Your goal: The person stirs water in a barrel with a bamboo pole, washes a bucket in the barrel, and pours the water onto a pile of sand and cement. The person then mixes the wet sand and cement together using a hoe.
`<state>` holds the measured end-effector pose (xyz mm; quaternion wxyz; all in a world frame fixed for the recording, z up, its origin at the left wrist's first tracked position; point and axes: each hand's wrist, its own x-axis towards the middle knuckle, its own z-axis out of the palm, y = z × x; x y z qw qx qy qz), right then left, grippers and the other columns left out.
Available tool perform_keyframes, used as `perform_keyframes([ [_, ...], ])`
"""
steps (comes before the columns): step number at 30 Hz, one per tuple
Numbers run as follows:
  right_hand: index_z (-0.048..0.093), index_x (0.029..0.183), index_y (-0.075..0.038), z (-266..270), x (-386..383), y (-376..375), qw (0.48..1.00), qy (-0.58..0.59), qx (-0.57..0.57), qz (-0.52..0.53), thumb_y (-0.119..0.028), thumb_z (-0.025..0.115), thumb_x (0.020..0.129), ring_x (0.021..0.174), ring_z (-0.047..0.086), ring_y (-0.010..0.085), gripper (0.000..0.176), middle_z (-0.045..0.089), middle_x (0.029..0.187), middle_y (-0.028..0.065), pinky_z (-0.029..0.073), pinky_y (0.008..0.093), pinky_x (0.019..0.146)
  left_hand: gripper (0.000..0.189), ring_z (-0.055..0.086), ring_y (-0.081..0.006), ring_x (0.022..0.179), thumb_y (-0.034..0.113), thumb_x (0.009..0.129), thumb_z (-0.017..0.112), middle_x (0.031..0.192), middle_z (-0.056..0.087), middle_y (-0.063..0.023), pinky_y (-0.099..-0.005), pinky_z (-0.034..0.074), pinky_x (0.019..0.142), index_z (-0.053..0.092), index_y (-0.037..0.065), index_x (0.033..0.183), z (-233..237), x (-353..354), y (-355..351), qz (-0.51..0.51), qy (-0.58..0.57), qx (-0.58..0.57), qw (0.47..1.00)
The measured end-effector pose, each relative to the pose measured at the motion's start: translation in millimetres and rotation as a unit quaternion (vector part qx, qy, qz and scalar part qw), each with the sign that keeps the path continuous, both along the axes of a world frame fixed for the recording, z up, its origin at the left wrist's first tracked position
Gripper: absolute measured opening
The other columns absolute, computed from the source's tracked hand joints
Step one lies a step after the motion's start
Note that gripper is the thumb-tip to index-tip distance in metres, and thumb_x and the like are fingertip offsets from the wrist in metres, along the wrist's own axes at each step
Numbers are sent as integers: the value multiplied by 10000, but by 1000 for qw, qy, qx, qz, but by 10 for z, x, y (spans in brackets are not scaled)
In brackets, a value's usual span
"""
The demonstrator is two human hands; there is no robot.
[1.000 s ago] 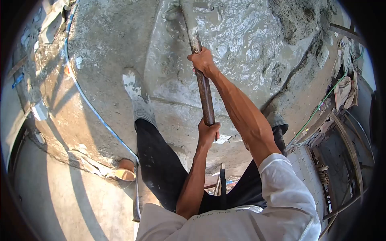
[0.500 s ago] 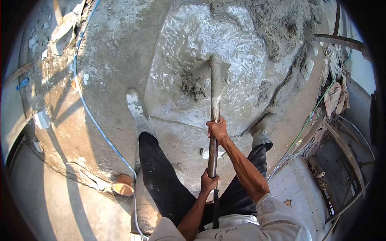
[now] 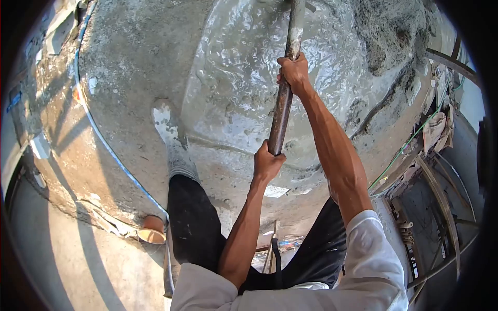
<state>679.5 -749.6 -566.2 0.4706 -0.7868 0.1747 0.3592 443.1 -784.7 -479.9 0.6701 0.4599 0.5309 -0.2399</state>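
Head view | A person's left hand and right hand, fingers closed around a long, round, brown-and-grey handle, hold it aslant over a glossy pool of wet grey mix | Possible trouble: grey coating on the handle, if wet, could make the right hand slip.

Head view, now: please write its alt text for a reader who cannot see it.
A bare left hand and, farther forward, right hand grip a long hoe handle over wet grey cement mix. A blue hose and an orange bucket are at left.
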Motion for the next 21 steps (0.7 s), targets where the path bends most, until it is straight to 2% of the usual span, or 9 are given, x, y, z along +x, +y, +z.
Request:
perform_keyframes([
  [3,467,789,8,138,80,-203,995,92,34,-30,-30,625,752,407,531,186,167,501,579,83,472,344,353,250,591,-235,608,98,674,639,653,558,-99,-382,471,594,499,28,869,211,57,-244,1,14,15,1000],
  [5,492,800,29,196,-29,-291,994,109,26,-12,-33,628,747,406,526,195,160,521,595,101,475,356,362,241,582,-225,563,86,680,636,641,551,-94,-374,468,547,490,26,862,391,24,-369,0,6,22,1000],
  [7,521,796,55,157,-196,-315,994,104,24,-20,-37,632,740,419,540,206,155,540,603,119,479,369,372,224,470,-122,393,-3,721,617,604,488,-30,-296,379,356,457,37,872,629,59,-332,90,40,-67,993],
  [8,531,791,58,176,-251,-404,990,129,53,-27,-41,631,742,441,561,213,149,545,601,118,478,370,376,224,470,-122,393,-3,721,617,604,488,-30,-296,379,356,457,37,872,685,27,-398,80,38,-60,994],
  [12,514,772,36,191,-709,-799,986,164,22,11,-46,636,741,420,532,193,150,530,595,96,455,353,366,219,488,-139,378,-8,744,612,560,482,-34,-299,379,341,439,41,870,949,-235,-842,75,89,-45,992],
  [14,475,820,8,340,-1075,-1017,987,149,63,-18,-43,636,741,403,512,178,187,511,590,76,444,336,354,252,505,-151,397,37,719,648,596,510,-60,-315,395,356,451,29,875,966,-616,-1043,66,101,-40,992],
  [16,432,895,-19,350,-1491,-1272,980,179,45,-75,-38,639,740,402,513,171,259,500,601,62,438,323,349,262,532,-179,448,64,718,675,605,532,-78,-339,433,426,462,30,868,1038,-985,-1188,-4,127,-9,992],
  [18,408,942,-33,593,-1725,-1497,978,178,44,-95,-25,641,740,401,509,161,308,494,623,60,431,317,343,276,568,-211,536,110,716,705,631,564,-101,-367,465,524,485,30,863,1012,-1512,-1439,-73,88,61,992],
  [21,412,939,-31,1053,-1951,-1678,986,142,-15,-86,2,639,726,400,502,151,313,490,649,65,421,306,338,293,599,-237,611,160,719,727,672,597,-125,-379,484,609,522,35,887,1317,-1798,-1655,-64,87,32,994],
])
